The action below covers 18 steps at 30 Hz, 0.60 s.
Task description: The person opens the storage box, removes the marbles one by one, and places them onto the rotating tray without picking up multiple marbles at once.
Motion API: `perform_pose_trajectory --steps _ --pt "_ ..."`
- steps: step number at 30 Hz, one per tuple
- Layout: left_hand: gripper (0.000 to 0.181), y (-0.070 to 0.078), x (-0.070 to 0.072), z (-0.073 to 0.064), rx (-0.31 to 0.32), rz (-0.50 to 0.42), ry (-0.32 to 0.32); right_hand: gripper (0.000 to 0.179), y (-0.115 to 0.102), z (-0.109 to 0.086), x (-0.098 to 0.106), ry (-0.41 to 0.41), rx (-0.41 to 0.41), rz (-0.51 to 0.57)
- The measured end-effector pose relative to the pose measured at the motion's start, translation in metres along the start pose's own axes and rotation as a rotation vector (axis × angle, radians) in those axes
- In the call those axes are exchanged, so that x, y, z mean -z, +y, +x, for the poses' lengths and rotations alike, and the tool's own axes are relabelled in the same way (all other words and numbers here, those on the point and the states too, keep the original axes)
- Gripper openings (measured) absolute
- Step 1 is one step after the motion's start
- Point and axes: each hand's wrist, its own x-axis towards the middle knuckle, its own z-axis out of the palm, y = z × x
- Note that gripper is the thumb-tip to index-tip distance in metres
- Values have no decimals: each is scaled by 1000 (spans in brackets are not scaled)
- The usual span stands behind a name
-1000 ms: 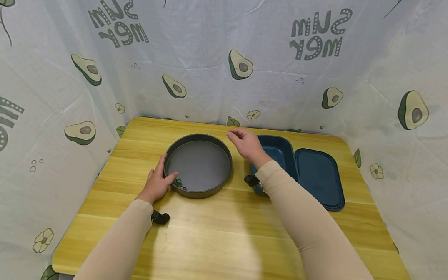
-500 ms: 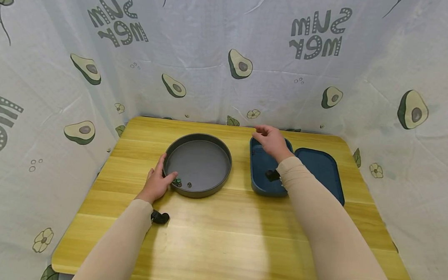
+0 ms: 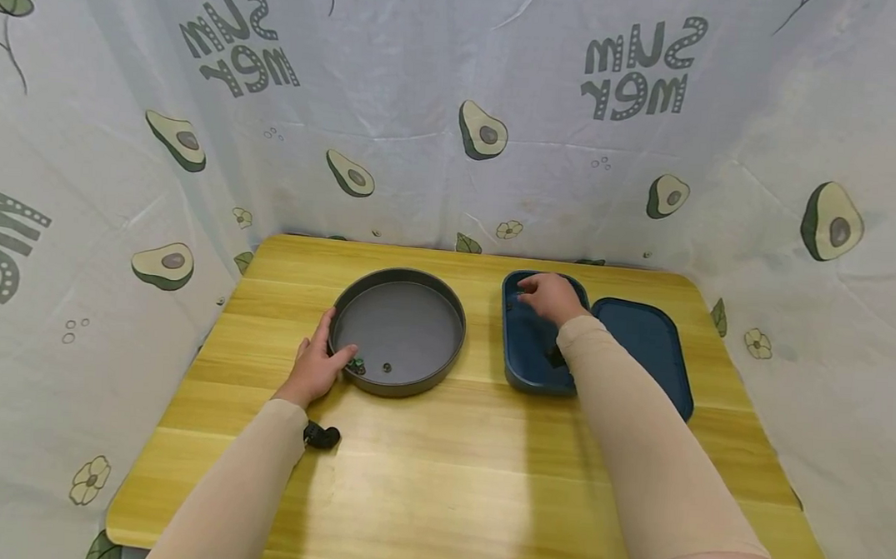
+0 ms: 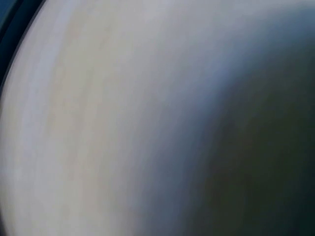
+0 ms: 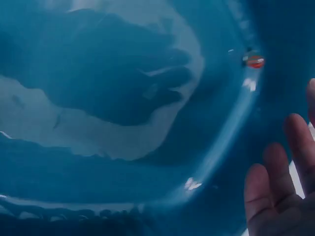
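My left hand [image 3: 312, 372] rests on the left rim of a round grey pan [image 3: 408, 324], with the thumb over the front-left edge. Beside that thumb lie small dark and green beads [image 3: 357, 365], and one small bead [image 3: 387, 367] is apart on the pan floor. My right hand [image 3: 552, 299] is over the far part of a blue rectangular container [image 3: 523, 349]; the right wrist view shows its fingers [image 5: 276, 172] loosely extended. A small red-and-dark bead [image 5: 254, 61] sits in the container's corner. Nothing is plainly seen between my right thumb and forefinger.
A blue lid [image 3: 644, 342] lies flat against the container's right side on the wooden table [image 3: 424, 487]. A patterned cloth [image 3: 397, 77] hangs behind and around the table. The left wrist view is blurred, with little to make out.
My right hand has moved right from near the pan's far edge and lowered into the blue container. The separate bead has rolled right in the pan. My left hand stays put.
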Motion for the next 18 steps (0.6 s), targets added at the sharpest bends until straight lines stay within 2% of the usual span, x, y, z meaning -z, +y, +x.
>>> perform_pose_trajectory --steps 3,11,18 --pt "85 -1 -1 1 -2 -10 -2 43 3 5 -5 -15 1 -49" --pt "85 -4 -2 2 -4 -24 3 41 12 19 -19 -85 6 -98" --pt "84 -4 -2 1 15 -10 10 40 15 26 -28 -101 5 -69"
